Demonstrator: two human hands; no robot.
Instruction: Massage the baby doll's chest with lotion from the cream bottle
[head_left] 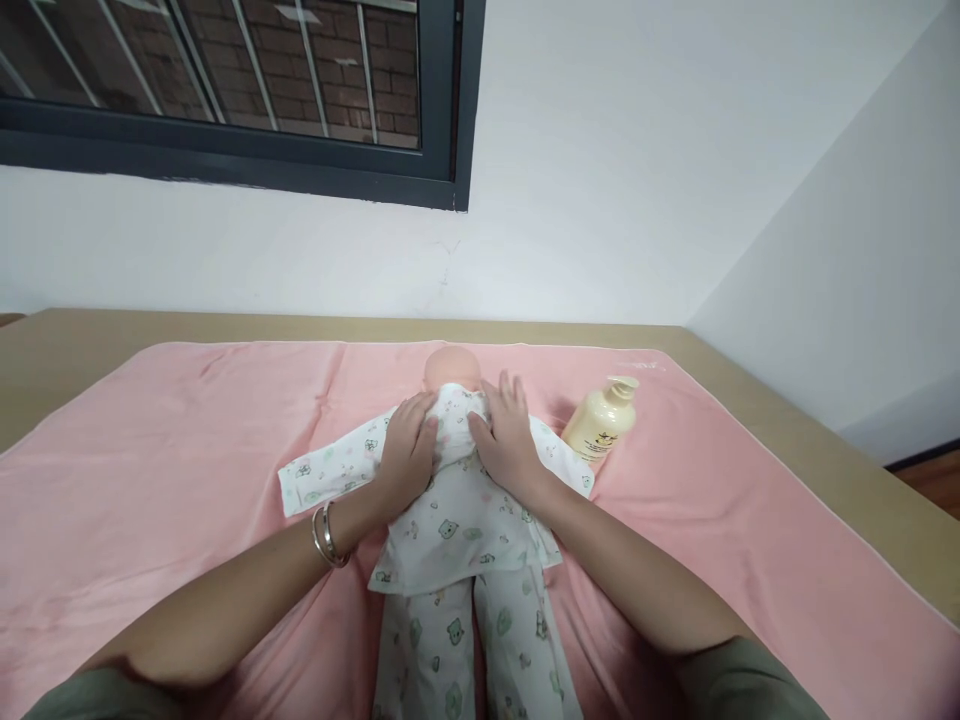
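Observation:
A baby doll [452, 368] lies on its trunk in the middle of the bed cover, only its smooth bald head showing. White long-sleeved baby pyjamas with a small animal print cover the rest; the top [457, 535] spreads over the trousers [435, 640]. My left hand [409, 450] rests on the top's left shoulder, fingers extended, a silver bangle on the wrist. On the opposite shoulder lies my right hand [510, 435], fingers spread and thumb toward the collar. Neither hand grips anything I can see. The doll's face is not visible.
A cream pump bottle [602, 420] leans beside the right sleeve. Beneath everything is a wrinkled pink blanket [202, 440] over a light wooden surface [615, 336]. A white wall [585, 220] and a dark-framed window [442, 120] stand behind.

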